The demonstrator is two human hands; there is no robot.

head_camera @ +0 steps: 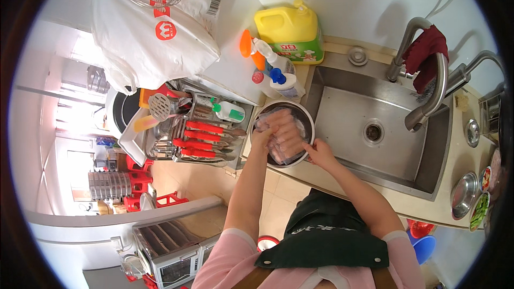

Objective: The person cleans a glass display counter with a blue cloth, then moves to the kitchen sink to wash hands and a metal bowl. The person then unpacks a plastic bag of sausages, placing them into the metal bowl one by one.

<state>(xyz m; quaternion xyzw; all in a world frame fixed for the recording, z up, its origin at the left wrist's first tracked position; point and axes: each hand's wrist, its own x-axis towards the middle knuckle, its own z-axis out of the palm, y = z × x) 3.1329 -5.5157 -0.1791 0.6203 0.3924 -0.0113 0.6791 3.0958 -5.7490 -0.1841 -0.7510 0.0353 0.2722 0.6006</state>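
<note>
A clear plastic pack of sausages (286,130) lies over a round stainless steel bowl (310,118) at the counter's edge, left of the sink. My left hand (263,138) grips the pack's left side, with the thumb on top of the plastic. Across the bowl, my right hand (320,154) holds the rim, its thumb reaching inward to the pack's right edge. Several sausages show side by side through the film. What lies beneath the pack in the bowl is hidden.
The steel sink (353,116) is to the right, under a faucet (417,116) draped with a red cloth (429,52). Spray bottles (285,82) and a yellow jug (289,28) stand behind the bowl. A rack holds red-handled utensils (204,126) at left.
</note>
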